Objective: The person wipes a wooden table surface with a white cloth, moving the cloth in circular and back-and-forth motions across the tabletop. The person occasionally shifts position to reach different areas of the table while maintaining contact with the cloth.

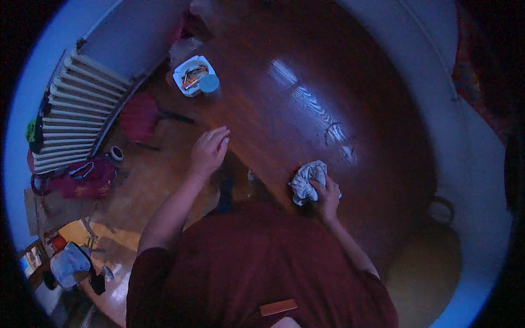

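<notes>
Crumpled cloth (306,176) is gripped by the right hand (327,199) on the wooden table (251,104) | left hand (209,152) — loosely opened — is held empty

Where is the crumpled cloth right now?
The cloth is in the head view, just right of centre, on the wooden table under the right hand.

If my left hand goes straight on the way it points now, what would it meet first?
Probably the edge of the wooden table; height is unclear, so your left hand may pass above it. The white dish lies left of that line.
</notes>
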{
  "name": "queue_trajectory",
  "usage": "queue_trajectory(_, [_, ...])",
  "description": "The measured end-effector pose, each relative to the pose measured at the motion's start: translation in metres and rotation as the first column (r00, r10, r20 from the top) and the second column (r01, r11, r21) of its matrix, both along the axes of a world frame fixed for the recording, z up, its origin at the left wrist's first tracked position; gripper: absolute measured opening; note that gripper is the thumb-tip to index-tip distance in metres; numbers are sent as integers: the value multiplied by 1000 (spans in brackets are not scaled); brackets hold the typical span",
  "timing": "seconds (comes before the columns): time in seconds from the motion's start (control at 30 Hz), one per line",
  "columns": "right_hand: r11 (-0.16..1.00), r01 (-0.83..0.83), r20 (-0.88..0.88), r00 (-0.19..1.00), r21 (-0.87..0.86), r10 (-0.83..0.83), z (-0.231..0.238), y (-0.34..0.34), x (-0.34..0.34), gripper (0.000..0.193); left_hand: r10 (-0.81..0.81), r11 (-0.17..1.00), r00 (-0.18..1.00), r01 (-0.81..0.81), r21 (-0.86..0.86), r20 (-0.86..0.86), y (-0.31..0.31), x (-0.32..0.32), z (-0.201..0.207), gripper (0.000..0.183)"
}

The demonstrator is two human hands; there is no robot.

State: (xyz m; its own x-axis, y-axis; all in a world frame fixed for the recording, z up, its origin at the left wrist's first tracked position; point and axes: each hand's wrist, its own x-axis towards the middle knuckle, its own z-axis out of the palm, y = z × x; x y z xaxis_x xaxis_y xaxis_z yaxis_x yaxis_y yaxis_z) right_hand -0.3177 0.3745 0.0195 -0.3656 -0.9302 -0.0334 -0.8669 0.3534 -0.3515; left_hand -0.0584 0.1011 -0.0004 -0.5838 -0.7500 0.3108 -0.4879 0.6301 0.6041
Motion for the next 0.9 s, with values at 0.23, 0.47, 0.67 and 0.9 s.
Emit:
queue_trajectory(0.23, [1000,-22,-109,994,9,23,17,-162,18,48,-178,972,984,179,-151,20,-44,-30,-4,21])
queue_trajectory(0.47, [995,-84,-97,992,-61,78,-2,-238,27,48,-310,941,950,314,-127,44,-78,-52,-19,22])
queue_trajectory(0.67, [997,-1,-93,996,76,8,-11,-58,16,52,-290,937,952,304,-172,102,-80,-57,-34,23])
queue_trajectory(0.9, [995,-29,-139,990,-97,16,2,-200,20,48,-268,932,958,285,-223,104,-79,-58,-37,17])
